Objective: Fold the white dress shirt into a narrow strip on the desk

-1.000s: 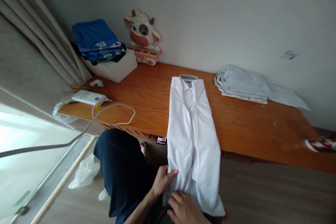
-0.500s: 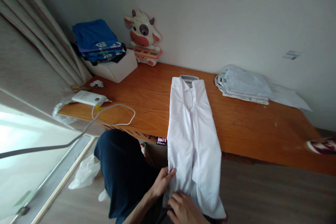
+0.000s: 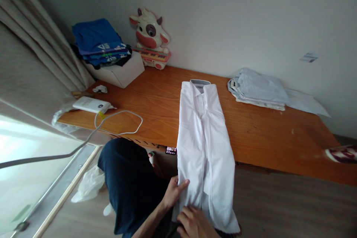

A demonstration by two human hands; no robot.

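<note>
A white collared shirt (image 3: 205, 137) lies folded into a long strip on the orange wooden table (image 3: 267, 134), collar at the far end, its lower part hanging over the near edge onto my lap. My left hand (image 3: 173, 192) pinches the shirt's lower left edge, thumb on top. At the bottom hem my right hand (image 3: 195, 223) grips the cloth, fingers curled over it.
A stack of folded pale blue clothes (image 3: 258, 89) sits at the back right. Folded blue clothes (image 3: 99, 42) lie on a white box, next to a cow toy (image 3: 150, 39). A white power bank (image 3: 90, 105) with its cable lies at left. A phone (image 3: 171, 150) glows under the table edge.
The view shifted slightly. Both hands stay on the shirt's lower end with only small finger movements.
</note>
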